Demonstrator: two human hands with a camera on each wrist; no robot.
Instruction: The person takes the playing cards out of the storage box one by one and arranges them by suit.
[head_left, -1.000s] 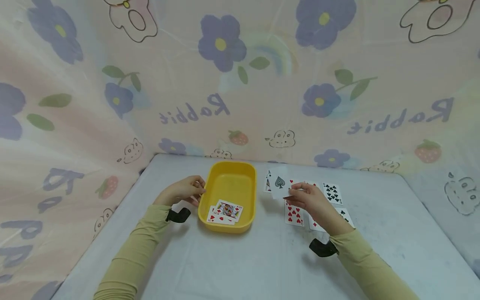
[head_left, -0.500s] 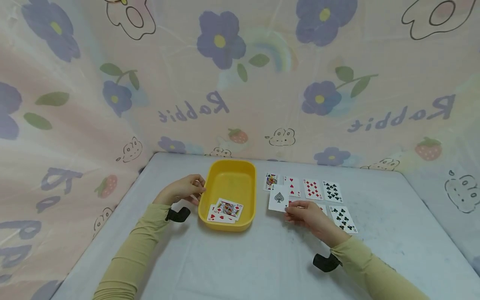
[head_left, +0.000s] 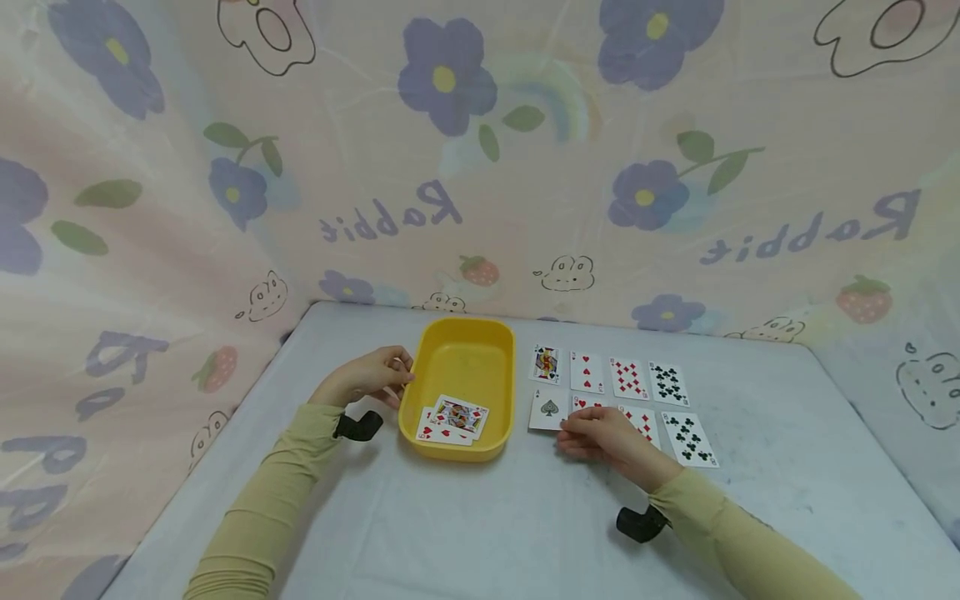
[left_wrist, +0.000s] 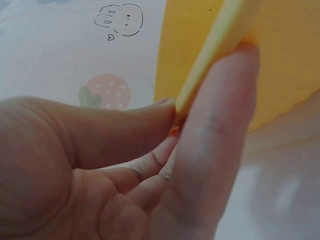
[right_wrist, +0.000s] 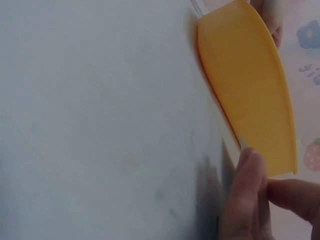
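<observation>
My left hand (head_left: pixel 372 377) pinches the left rim of a yellow tray (head_left: pixel 512 358); in the left wrist view thumb and index finger (left_wrist: pixel 220 110) lie on either side of that rim (left_wrist: pixel 200 70). Inside the tray, near its front end, a face card (head_left: pixel 459 416) overlaps a hearts card (head_left: pixel 431 433). My right hand (head_left: pixel 611 442) pinches the ace of spades (head_left: pixel 549 408) by its right edge, at the left end of the lower row of cards. Whether the ace lies fully flat I cannot tell. The hand partly covers the neighbouring hearts card (head_left: pixel 588 403) and diamonds card (head_left: pixel 643 422).
Behind the lower row lie a face card (head_left: pixel 546 364), a three of hearts (head_left: pixel 587 372), a diamonds card (head_left: pixel 628 379) and a clubs card (head_left: pixel 669 383). Another clubs card (head_left: pixel 689 439) ends the lower row. A patterned curtain (head_left: pixel 525 183) rises behind the white table (head_left: pixel 465 525).
My right hand has brought the ace of spades down and toward me, from over the back row to the lower row's left end. The left hand stays on the tray rim.
</observation>
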